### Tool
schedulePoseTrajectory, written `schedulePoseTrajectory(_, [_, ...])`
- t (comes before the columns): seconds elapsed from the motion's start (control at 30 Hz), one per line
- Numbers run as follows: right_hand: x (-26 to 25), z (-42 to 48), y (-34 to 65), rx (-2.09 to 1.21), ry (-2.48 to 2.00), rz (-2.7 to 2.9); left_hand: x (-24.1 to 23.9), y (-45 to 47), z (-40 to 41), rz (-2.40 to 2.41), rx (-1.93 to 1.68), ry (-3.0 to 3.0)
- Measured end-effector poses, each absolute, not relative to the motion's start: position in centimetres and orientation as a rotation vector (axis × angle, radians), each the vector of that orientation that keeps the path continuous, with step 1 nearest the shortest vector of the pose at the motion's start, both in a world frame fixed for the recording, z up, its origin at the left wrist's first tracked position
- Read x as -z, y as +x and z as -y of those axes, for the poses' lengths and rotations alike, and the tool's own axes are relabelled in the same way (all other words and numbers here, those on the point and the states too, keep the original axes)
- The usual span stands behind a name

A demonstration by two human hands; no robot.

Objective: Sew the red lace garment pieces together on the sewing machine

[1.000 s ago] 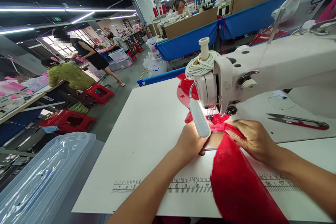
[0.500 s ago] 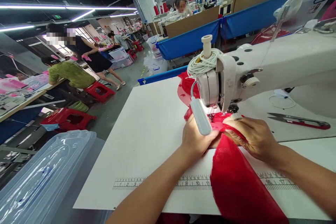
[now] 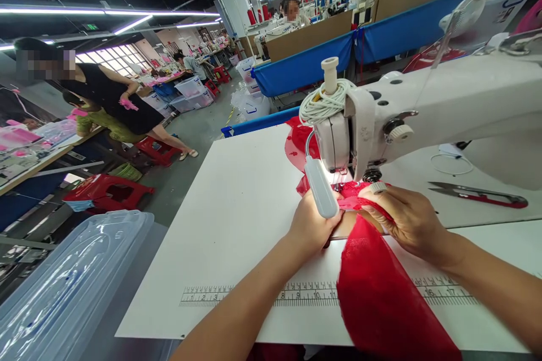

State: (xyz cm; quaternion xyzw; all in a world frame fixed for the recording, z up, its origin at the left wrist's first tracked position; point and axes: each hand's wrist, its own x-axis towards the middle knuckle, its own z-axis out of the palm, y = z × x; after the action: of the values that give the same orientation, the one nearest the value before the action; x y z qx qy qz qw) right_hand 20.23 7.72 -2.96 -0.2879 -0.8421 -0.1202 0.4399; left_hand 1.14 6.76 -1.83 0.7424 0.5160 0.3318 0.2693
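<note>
Red fabric [image 3: 376, 287] runs from under the head of a white sewing machine [image 3: 449, 96] and hangs over the table's front edge. My right hand [image 3: 409, 223] is closed on a folded edge of it, just right of the needle area. To the left of the needle, my left hand [image 3: 311, 223] lies low by the fabric, its fingertips curled at the cloth edge and partly hidden behind a small grey lamp [image 3: 322, 187]. What those fingers pinch is hard to see. More red cloth [image 3: 298, 144] lies behind the machine head.
Thread snips [image 3: 478, 194] lie right of my right hand on the white table [image 3: 203, 237], which has a printed ruler along its front. A lidded clear plastic box [image 3: 80, 271] stands at the left. Beyond it are red stools [image 3: 110, 192] and a standing person [image 3: 114, 96].
My left hand has slid slightly left and away from my right hand, widening the gap between them. The standing person in the background has moved left.
</note>
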Motion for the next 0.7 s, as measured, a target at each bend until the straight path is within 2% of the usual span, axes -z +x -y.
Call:
schedulePoseTrajectory(0.3, [2.9, -7.6, 20.2, 0.262, -0.704, 2.107, 2.5, 1.8, -6.5, -1.514, -0.930, 2.078])
schedulePoseTrajectory(0.57, [2.3, -7.5, 21.2, 0.190, -0.634, 2.290, 2.9, 0.6, -5.8, -1.347, -0.787, 2.871])
schedulePoseTrajectory(0.7, [2.1, -7.5, 21.6, 0.172, -0.604, 2.390, 3.1, 0.9, -5.9, -1.339, -0.828, 3.086])
